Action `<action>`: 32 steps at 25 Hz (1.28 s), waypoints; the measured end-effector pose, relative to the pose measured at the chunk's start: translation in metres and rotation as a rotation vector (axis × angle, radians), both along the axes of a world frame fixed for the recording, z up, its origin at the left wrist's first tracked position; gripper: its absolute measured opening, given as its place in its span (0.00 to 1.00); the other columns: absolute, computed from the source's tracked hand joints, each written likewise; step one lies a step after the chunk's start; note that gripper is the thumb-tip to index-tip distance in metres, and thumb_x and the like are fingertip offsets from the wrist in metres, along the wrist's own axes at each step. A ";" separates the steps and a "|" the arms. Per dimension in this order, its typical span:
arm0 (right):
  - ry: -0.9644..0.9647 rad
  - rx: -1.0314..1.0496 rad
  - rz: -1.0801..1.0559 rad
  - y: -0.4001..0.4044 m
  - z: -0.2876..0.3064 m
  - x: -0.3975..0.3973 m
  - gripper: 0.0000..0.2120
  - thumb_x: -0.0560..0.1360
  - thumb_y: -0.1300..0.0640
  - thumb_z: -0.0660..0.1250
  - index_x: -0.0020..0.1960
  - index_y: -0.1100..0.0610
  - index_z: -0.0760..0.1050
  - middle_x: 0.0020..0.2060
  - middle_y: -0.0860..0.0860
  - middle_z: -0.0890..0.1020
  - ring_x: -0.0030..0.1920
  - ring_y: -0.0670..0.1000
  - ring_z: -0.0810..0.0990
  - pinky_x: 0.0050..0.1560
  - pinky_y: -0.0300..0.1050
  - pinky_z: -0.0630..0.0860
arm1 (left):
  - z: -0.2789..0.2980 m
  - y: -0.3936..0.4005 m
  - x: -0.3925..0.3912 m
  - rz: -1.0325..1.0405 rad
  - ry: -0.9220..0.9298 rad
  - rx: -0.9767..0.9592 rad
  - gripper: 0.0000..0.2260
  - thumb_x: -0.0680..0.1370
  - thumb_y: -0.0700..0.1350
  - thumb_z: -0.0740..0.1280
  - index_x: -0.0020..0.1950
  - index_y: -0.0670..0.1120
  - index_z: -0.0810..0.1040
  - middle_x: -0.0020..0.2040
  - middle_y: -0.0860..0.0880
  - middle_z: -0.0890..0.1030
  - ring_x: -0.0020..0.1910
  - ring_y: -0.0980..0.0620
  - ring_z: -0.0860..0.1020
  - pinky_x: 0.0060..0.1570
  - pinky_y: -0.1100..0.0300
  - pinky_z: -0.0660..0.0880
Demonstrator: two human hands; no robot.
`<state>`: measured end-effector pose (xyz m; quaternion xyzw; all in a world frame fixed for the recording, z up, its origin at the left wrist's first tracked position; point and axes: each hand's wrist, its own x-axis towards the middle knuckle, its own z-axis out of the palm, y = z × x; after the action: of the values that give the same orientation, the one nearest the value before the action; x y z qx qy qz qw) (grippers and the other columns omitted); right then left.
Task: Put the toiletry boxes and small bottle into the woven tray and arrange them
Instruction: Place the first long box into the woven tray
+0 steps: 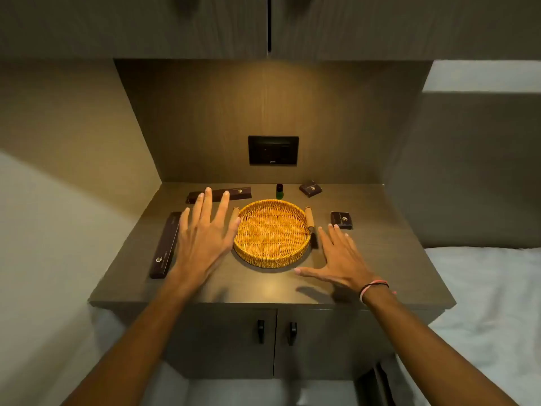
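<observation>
Woven tray (272,233) between the open, empty hands

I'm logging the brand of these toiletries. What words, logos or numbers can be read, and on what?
No text can be read.
Long box at left: pale emblem and small print, blurred.
Long box at back: emblem only.
Two small boxes: emblems, unreadable.
Wall socket panel: tiny mark, illegible.
</observation>
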<state>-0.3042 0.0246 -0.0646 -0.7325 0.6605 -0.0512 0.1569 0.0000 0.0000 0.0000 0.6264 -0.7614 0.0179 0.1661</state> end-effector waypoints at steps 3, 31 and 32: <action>0.000 0.026 -0.020 -0.011 -0.018 0.001 0.68 0.57 0.14 0.48 0.81 0.57 0.39 0.81 0.59 0.40 0.81 0.57 0.39 0.80 0.57 0.39 | -0.017 -0.029 0.023 0.081 0.019 0.087 0.26 0.82 0.53 0.55 0.79 0.49 0.56 0.81 0.41 0.55 0.80 0.42 0.55 0.75 0.39 0.57; 0.075 -0.100 -0.023 -0.035 -0.061 -0.012 0.61 0.62 0.14 0.50 0.79 0.52 0.33 0.80 0.51 0.36 0.80 0.48 0.34 0.77 0.48 0.33 | 0.070 -0.166 -0.017 -0.094 0.145 0.238 0.26 0.75 0.53 0.70 0.73 0.54 0.70 0.65 0.41 0.78 0.62 0.38 0.77 0.59 0.41 0.76; 0.076 -0.103 -0.023 -0.035 -0.062 -0.012 0.61 0.63 0.15 0.50 0.80 0.52 0.34 0.80 0.51 0.36 0.80 0.48 0.34 0.77 0.48 0.33 | 0.068 -0.167 -0.030 -0.129 0.119 0.257 0.26 0.75 0.53 0.70 0.73 0.53 0.70 0.65 0.41 0.78 0.63 0.39 0.77 0.60 0.41 0.76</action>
<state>-0.3157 -0.0106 -0.1264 -0.7334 0.6708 -0.0591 0.0934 -0.0304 -0.1673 0.0678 0.5924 -0.7847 -0.1275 0.1304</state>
